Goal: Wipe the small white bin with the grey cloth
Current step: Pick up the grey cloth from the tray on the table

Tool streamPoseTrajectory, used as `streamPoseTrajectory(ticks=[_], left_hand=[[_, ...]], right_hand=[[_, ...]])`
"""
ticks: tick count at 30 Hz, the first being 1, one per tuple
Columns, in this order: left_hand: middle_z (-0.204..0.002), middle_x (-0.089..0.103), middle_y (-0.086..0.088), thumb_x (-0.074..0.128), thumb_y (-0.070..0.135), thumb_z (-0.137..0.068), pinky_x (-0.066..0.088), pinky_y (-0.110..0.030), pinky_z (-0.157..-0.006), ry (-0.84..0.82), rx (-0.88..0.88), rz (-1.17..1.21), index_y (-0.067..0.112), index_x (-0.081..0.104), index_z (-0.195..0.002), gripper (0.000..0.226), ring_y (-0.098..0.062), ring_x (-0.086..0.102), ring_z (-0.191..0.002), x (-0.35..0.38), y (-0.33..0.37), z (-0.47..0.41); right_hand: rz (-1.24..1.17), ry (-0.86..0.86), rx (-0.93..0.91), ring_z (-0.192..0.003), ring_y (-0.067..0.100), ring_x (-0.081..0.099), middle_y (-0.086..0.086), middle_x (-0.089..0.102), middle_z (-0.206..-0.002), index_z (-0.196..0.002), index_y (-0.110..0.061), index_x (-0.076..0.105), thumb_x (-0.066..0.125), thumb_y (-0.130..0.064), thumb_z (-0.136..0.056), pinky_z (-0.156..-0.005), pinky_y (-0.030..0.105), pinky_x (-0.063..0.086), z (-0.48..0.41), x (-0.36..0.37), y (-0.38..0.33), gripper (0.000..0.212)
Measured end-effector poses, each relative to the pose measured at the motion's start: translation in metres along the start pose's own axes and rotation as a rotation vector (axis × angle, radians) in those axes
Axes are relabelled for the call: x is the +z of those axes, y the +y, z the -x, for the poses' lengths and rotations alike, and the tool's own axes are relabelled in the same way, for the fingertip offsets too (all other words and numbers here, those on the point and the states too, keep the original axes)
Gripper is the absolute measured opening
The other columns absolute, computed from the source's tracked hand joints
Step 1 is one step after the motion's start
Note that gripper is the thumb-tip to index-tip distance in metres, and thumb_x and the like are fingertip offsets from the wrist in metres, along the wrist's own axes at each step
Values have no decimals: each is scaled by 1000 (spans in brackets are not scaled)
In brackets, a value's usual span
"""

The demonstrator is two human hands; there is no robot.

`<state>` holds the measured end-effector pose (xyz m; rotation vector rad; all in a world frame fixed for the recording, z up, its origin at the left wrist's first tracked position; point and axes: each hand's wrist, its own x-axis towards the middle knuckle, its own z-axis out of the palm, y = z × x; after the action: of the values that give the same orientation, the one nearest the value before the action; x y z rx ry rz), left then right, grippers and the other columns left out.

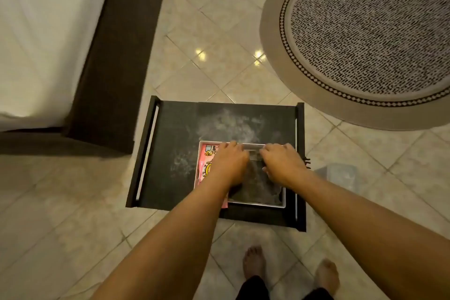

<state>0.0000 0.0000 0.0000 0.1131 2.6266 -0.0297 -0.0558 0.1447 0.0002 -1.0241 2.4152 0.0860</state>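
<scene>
The small white bin (258,204) stands on the right half of a low black table (170,134). A pink cartoon-printed packet (205,161) lies along the bin's left inside wall. The grey cloth (255,185) is spread inside the bin, between my hands. My left hand (229,163) reaches over the bin with its fingers curled on the far rim. Beside it, my right hand (282,163) rests fingers-down at the far rim, on the upper end of the cloth. Both hands hide most of the far wall.
Pale dust smears mark the tabletop behind and left of the bin. A bed with a white sheet and dark frame (117,56) stands at the left. A round patterned rug (365,31) lies far right. A translucent plastic box (338,173) sits on the tiles right of the table. My bare feet (253,263) are near the table's front.
</scene>
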Motion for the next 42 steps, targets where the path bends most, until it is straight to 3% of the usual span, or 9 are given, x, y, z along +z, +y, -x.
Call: streamPoseTrajectory(ticks=[5, 12, 25, 28, 31, 34, 37, 39, 42], left_hand=[[-119, 62, -10, 58, 23, -92, 40, -40, -95, 87, -9, -92, 12, 61, -113, 24, -27, 53, -112, 11, 8, -11], [-106, 66, -6, 56, 19, -91, 36, -39, -91, 181, -65, -117, 11, 61, -107, 19, -26, 48, -110, 27, 18, -14], [-114, 57, -8, 54, 18, -93, 35, -40, -92, 237, -84, -109, 11, 68, -105, 20, -27, 45, -112, 31, 27, -20], [-113, 55, -6, 56, 20, -91, 36, -38, -88, 270, -65, -86, 14, 68, -103, 18, -25, 46, -107, 33, 28, -19], [-119, 55, -6, 60, 22, -89, 34, -38, -92, 259, -34, -21, 15, 66, -107, 21, -25, 45, -112, 30, 22, -15], [-117, 62, -4, 67, 20, -84, 36, -38, -98, 208, -22, 204, 18, 60, -106, 24, -25, 52, -112, 19, 14, -8], [-93, 66, -1, 68, 10, -84, 46, -27, -74, 180, -106, 668, 20, 58, -94, 17, -20, 60, -88, 2, 4, 2], [-89, 63, -2, 72, 5, -82, 52, -25, -64, 191, -188, 970, 14, 56, -93, 22, -19, 62, -83, -15, -1, 9], [-94, 65, -8, 77, -1, -77, 58, -25, -68, 236, -250, 1356, 8, 62, -98, 28, -19, 66, -87, -42, -3, 17]], right_hand=[[81, 26, 9, -117, 25, 57, 7, 61, -125, -121, -15, 57, 58, -16, -90, -97, 37, 41, -9, 22, 1, 31], [57, 109, 25, -120, 25, 55, 7, 61, -126, -122, -15, 55, 54, -16, -94, -102, 38, 39, -19, 33, 3, 28], [24, 64, 22, -122, 27, 46, 12, 54, -127, -121, -8, 63, 56, -16, -95, -103, 38, 38, -13, 30, -2, 28], [-96, 70, 24, -120, 27, 48, 11, 55, -125, -118, -10, 63, 61, -13, -91, -96, 38, 44, -7, 25, -2, 27], [-224, 29, 65, -103, 26, 58, 8, 61, -112, -109, -17, 59, 65, -11, -85, -79, 38, 52, 2, 14, -1, 25], [-387, 43, 101, -88, 28, 64, 6, 65, -100, -103, -23, 57, 63, -11, -81, -75, 42, 57, 12, 1, 8, 25], [-623, 81, 105, -80, 23, 63, 4, 65, -91, -94, -23, 59, 66, -11, -79, -73, 44, 58, 22, -16, 22, 20], [-784, 118, 115, -82, 23, 64, 4, 65, -88, -94, -19, 63, 71, -10, -77, -73, 40, 58, 28, -30, 35, 21], [-1075, 191, 146, -94, 24, 64, 7, 65, -99, -105, -16, 64, 77, -11, -77, -81, 42, 58, 39, -49, 56, 31]])
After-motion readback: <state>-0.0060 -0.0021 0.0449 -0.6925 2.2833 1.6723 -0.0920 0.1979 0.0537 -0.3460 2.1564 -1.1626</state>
